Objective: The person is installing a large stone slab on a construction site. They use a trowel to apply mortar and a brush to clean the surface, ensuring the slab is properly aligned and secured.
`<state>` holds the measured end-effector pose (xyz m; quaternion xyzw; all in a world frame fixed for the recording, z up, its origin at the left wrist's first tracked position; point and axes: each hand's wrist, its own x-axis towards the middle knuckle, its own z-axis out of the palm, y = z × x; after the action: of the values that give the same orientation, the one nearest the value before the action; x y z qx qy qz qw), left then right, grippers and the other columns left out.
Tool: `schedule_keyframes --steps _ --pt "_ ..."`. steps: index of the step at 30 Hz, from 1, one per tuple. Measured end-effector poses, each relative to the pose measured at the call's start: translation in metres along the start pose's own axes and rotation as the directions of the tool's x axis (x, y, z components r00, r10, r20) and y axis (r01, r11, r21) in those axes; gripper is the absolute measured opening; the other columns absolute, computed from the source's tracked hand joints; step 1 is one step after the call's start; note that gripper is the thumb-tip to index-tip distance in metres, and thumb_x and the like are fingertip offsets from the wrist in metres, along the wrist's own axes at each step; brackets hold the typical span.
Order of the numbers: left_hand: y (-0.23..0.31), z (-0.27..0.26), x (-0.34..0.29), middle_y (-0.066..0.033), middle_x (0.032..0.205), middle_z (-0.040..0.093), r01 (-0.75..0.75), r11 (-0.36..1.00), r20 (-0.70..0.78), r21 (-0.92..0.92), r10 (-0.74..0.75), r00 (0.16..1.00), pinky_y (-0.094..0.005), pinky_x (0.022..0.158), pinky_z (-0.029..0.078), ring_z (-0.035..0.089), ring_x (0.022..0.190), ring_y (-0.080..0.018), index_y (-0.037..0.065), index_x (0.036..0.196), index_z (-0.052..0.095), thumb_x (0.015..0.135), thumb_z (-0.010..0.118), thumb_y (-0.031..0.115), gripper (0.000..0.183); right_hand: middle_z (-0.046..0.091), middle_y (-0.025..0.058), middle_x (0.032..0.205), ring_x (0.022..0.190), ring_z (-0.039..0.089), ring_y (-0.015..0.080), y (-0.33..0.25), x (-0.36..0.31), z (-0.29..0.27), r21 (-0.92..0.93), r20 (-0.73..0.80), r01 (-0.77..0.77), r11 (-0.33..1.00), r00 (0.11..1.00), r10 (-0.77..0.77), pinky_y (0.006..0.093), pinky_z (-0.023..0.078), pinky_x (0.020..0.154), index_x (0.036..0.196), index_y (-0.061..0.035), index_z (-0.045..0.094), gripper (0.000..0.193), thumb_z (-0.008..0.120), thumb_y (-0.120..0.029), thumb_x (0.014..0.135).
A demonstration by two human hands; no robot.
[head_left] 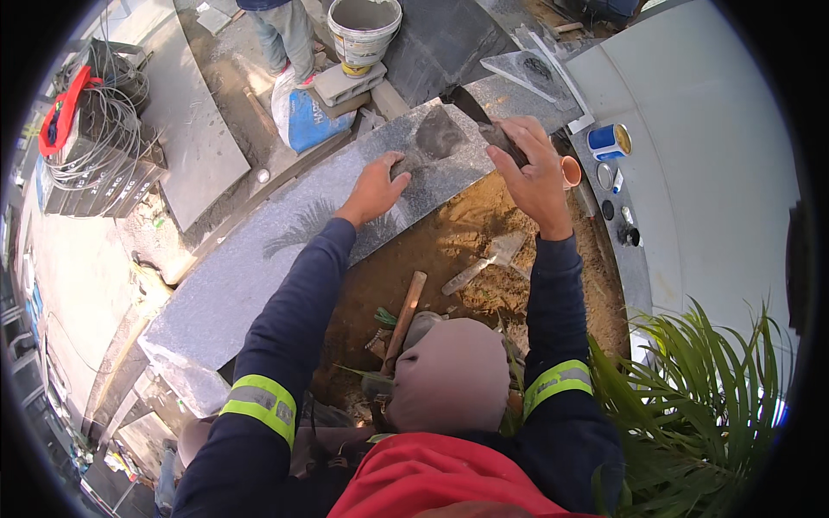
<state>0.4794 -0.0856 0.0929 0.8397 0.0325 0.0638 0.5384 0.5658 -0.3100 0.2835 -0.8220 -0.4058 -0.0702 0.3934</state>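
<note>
A long speckled grey granite slab (285, 216) runs diagonally across the view, with a dark wet-looking patch (439, 132) near its far right end. Beside that patch, my left hand (376, 187) rests on the slab, thumb and forefinger apart and nothing plainly held. At the slab's far right end, my right hand (533, 170) grips a dark grey piece (505, 141) between thumb and fingers. Its kind is unclear, and the hand partly covers it. Below, a trowel (494, 259) lies on the sandy soil, near a wooden handle (404, 321) whose head is hidden.
Beyond the slab stand a white bucket (363, 43), concrete blocks (348, 84), a blue-white sack (311, 112) and another person's legs (285, 39). Right are an orange pipe (571, 172), a blue can (609, 142) and palm leaves (699, 388). Coiled wire (104, 129) tops stacked weights at left.
</note>
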Motion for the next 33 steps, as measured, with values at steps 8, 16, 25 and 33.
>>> schedule_keyframes --steps 8,16,25,33 --pt "0.116 -0.158 -0.039 -0.0289 0.111 0.069 -0.109 0.980 0.061 0.165 0.100 0.993 -0.0384 0.093 0.051 0.068 0.103 -0.0339 -0.013 0.118 0.063 0.091 0.069 0.035 0.056 0.061 0.0097 0.108 0.091 0.064 0.0239 -0.052 0.024 -0.021 -0.097 -0.044 0.321 0.942 0.944 -0.326 0.0334 0.054 0.076 0.126 -0.0084 0.068 0.051 0.074 0.008 0.077" --pt "0.159 -0.177 -0.069 -0.0301 0.109 0.069 -0.072 0.984 0.048 0.164 0.065 0.997 -0.0377 0.091 0.052 0.070 0.101 -0.0334 -0.014 0.111 0.066 0.089 0.071 0.036 0.054 0.060 0.0090 0.109 0.088 0.065 0.0223 -0.051 0.014 0.000 -0.087 -0.095 0.370 0.925 0.921 -0.377 0.0324 0.054 0.073 0.128 -0.0134 0.068 0.055 0.073 0.010 0.079" --pt "0.141 -0.152 -0.088 -0.0288 0.108 0.069 -0.154 0.969 -0.042 0.194 0.166 0.985 -0.0379 0.091 0.052 0.069 0.100 -0.0363 -0.013 0.110 0.067 0.090 0.073 0.033 0.050 0.059 0.0098 0.111 0.089 0.062 0.0259 -0.031 -0.026 -0.007 -0.103 -0.063 0.287 0.952 0.954 -0.294 0.0365 0.054 0.073 0.129 -0.0138 0.066 0.053 0.073 0.006 0.080" --pt "0.138 -0.151 -0.104 -0.0182 0.088 0.071 -0.062 0.997 -0.148 0.053 0.070 0.987 -0.0329 0.073 0.053 0.067 0.076 -0.0238 -0.012 0.111 0.067 0.092 0.072 0.032 0.048 0.060 0.0113 0.109 0.092 0.062 0.0269 -0.012 -0.047 -0.002 -0.224 -0.018 0.274 0.935 0.958 -0.285 0.0343 0.053 0.071 0.134 -0.0149 0.063 0.054 0.073 -0.001 0.083"
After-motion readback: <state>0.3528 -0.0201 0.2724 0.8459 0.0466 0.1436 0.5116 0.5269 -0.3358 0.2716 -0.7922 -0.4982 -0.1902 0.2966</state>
